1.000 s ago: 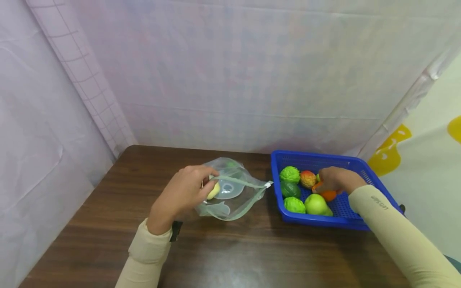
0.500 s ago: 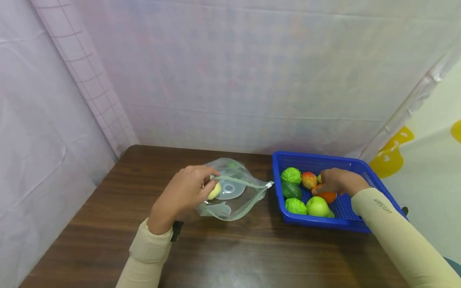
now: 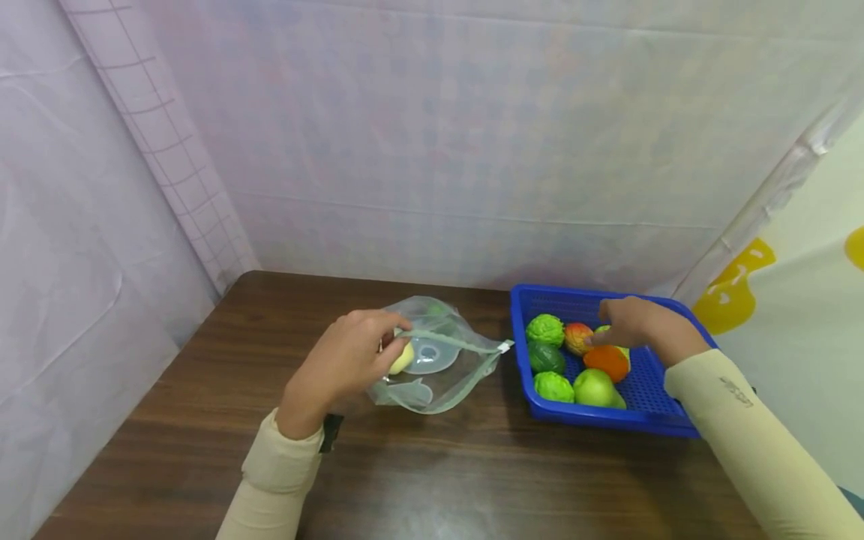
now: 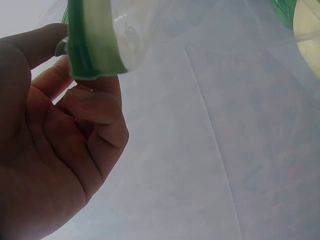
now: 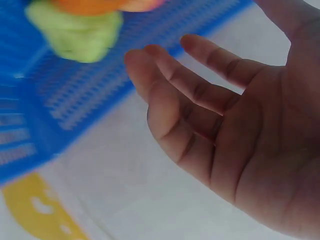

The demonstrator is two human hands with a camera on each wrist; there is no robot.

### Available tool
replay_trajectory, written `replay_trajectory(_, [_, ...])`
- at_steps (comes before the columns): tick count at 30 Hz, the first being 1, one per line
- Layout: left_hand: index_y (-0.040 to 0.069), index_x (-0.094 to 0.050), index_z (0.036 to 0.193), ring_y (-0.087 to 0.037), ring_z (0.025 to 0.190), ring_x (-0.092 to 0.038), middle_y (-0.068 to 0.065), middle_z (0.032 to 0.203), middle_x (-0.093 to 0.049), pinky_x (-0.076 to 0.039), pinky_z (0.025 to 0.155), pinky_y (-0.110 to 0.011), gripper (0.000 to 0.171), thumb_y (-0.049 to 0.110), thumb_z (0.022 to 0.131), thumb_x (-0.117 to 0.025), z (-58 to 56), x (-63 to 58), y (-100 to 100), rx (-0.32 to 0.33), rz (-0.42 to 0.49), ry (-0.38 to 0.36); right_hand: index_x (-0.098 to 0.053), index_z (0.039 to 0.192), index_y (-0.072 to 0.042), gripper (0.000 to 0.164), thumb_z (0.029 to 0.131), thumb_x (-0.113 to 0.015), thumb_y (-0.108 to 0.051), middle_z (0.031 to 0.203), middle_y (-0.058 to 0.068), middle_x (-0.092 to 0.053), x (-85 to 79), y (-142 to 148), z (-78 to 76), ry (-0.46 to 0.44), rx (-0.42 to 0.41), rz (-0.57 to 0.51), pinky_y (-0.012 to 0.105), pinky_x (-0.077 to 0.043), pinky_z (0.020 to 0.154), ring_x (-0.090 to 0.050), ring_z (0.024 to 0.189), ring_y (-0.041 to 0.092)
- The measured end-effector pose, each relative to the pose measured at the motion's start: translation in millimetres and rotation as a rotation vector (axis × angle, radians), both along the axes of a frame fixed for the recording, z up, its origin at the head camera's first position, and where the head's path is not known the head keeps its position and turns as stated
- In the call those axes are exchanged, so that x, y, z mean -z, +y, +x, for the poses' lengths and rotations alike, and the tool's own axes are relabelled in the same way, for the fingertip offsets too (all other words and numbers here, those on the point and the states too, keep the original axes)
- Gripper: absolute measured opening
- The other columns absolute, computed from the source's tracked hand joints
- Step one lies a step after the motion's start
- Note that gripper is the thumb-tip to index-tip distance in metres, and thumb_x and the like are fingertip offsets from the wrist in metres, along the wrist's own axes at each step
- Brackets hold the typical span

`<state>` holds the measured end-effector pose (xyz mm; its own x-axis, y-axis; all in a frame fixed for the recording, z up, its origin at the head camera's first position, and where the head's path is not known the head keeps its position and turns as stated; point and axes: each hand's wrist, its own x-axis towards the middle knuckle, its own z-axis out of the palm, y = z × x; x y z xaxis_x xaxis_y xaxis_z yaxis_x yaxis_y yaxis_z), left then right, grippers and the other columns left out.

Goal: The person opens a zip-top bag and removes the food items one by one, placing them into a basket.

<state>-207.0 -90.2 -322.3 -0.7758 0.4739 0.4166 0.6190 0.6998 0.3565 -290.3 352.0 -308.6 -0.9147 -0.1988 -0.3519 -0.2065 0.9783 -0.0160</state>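
My left hand [image 3: 351,349] pinches the edge of a clear zip bag [image 3: 466,375]. The bag's green seal strip [image 4: 95,45] shows between the fingers in the left wrist view. Inside the bag lies a pale yellow round thing [image 3: 403,360], partly behind the hand. My right hand [image 3: 644,322] hovers over the blue basket [image 3: 607,417] with loosely bent fingers and holds nothing. Just below it sits an orange fruit [image 3: 607,365]. A light green piece [image 5: 82,32] shows under the orange one in the right wrist view.
Around the orange fruit in the basket are a red-yellow fruit [image 3: 577,339], a green apple [image 3: 594,388], a dark green piece [image 3: 545,358] and bumpy bright green pieces [image 3: 553,387]. All stands on a brown wooden table [image 3: 418,465], with a white cloth [image 3: 432,150] hanging behind.
My right hand has let go of the orange fruit and risen a little, up and to the right. The orange fruit stays in the basket. My left hand keeps its place.
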Motion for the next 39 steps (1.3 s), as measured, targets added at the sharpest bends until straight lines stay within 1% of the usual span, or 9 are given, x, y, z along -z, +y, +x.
replay_trajectory(5, [0.011, -0.075, 0.108, -0.006, 0.059, -0.045, 0.007, 0.074, -0.059, -0.038, 0.052, -0.022, 0.018, 0.013, 0.092, -0.067, 0.1, 0.2, -1, -0.008, -0.004, -0.002, -0.056, 0.131, 0.004, 0.075, 0.091, -0.065, -0.059, 0.126, 0.027, -0.063, -25.5, -31, 18.8, 0.138, -0.097, -0.02, 0.059, -0.05, 0.091, -0.063, 0.108, 0.043])
replay_trajectory(14, [0.012, -0.076, 0.108, -0.006, 0.059, -0.045, 0.007, 0.074, -0.058, -0.039, 0.052, -0.022, 0.018, 0.014, 0.092, -0.068, 2.4, 0.7, -3, -0.022, 0.007, -0.019, -0.053, 0.14, -0.004, 0.066, 0.094, -0.066, -0.05, 0.141, 0.024, -0.054, -58.2, -84, 66.1, 0.242, -0.172, -0.065, 0.062, -0.047, 0.098, -0.06, 0.117, 0.042])
replay_trajectory(18, [0.012, -0.076, 0.108, -0.006, 0.058, -0.045, 0.007, 0.073, -0.058, -0.038, 0.052, -0.022, 0.018, 0.013, 0.092, -0.069, 2.2, -0.3, -4, -0.025, 0.009, -0.013, -0.054, 0.139, -0.008, 0.062, 0.094, -0.067, -0.048, 0.133, 0.018, -0.058, -65.0, -103, 84.4, 0.295, -0.231, -0.091, 0.055, -0.053, 0.091, -0.066, 0.099, 0.031])
replay_trajectory(21, [0.012, -0.076, 0.107, -0.006, 0.059, -0.045, 0.007, 0.073, -0.058, -0.039, 0.052, -0.022, 0.017, 0.013, 0.091, -0.069, 1.9, -0.1, -5, -0.027, 0.009, -0.007, -0.055, 0.138, -0.009, 0.059, 0.094, -0.068, -0.046, 0.123, 0.012, -0.061, -68.8, -118, 98.6, 0.341, -0.283, -0.119, 0.047, -0.056, 0.083, -0.064, 0.085, 0.019])
replay_trajectory(25, [0.012, -0.076, 0.107, -0.006, 0.059, -0.046, 0.007, 0.073, -0.058, -0.039, 0.052, -0.022, 0.017, 0.013, 0.091, -0.069, 2.0, 0.7, -6, -0.031, 0.008, -0.003, -0.054, 0.138, -0.011, 0.058, 0.094, -0.068, -0.047, 0.12, 0.007, -0.061, -73.5, -134, 114.9, 0.424, -0.314, -0.167, 0.042, -0.056, 0.078, -0.063, 0.084, 0.017])
replay_trajectory(30, [0.011, -0.076, 0.107, -0.005, 0.059, -0.045, 0.007, 0.073, -0.058, -0.039, 0.052, -0.021, 0.018, 0.013, 0.091, -0.069, 2.4, 2.2, -8, -0.024, 0.011, -0.006, -0.052, 0.139, -0.013, 0.056, 0.096, -0.065, -0.046, 0.133, 0.006, -0.058, -76.4, -146, 132.7, 0.545, -0.268, -0.289, 0.046, -0.055, 0.084, -0.066, 0.101, 0.024])
replay_trajectory(32, [0.011, -0.076, 0.107, -0.005, 0.058, -0.044, 0.007, 0.073, -0.058, -0.039, 0.052, -0.021, 0.018, 0.013, 0.091, -0.069, 2.5, 2.6, -8, -0.024, 0.014, -0.007, -0.052, 0.138, -0.013, 0.054, 0.096, -0.065, -0.045, 0.133, 0.005, -0.058, -74.1, -150, 138.4, 0.584, -0.262, -0.359, 0.046, -0.055, 0.085, -0.066, 0.102, 0.024])
replay_trajectory(35, [0.012, -0.076, 0.106, -0.005, 0.057, -0.044, 0.008, 0.073, -0.058, -0.038, 0.051, -0.021, 0.017, 0.012, 0.09, -0.069, 2.4, 2.7, -7, -0.024, 0.02, 0.003, -0.055, 0.135, -0.013, 0.05, 0.095, -0.068, -0.04, 0.131, 0.003, -0.059, -64.4, -154, 144.5, 0.642, -0.281, -0.463, 0.043, -0.055, 0.083, -0.065, 0.1, 0.021])
replay_trajectory(39, [0.012, -0.076, 0.106, -0.005, 0.057, -0.044, 0.008, 0.072, -0.057, -0.038, 0.051, -0.021, 0.017, 0.012, 0.091, -0.069, 2.1, 3.4, -6, -0.016, 0.017, 0.017, -0.059, 0.129, -0.013, 0.042, 0.093, -0.073, -0.03, 0.126, 0.001, -0.062, -44.7, -162, 144.9, 0.728, -0.36, -0.593, 0.036, -0.055, 0.079, -0.063, 0.095, 0.014])
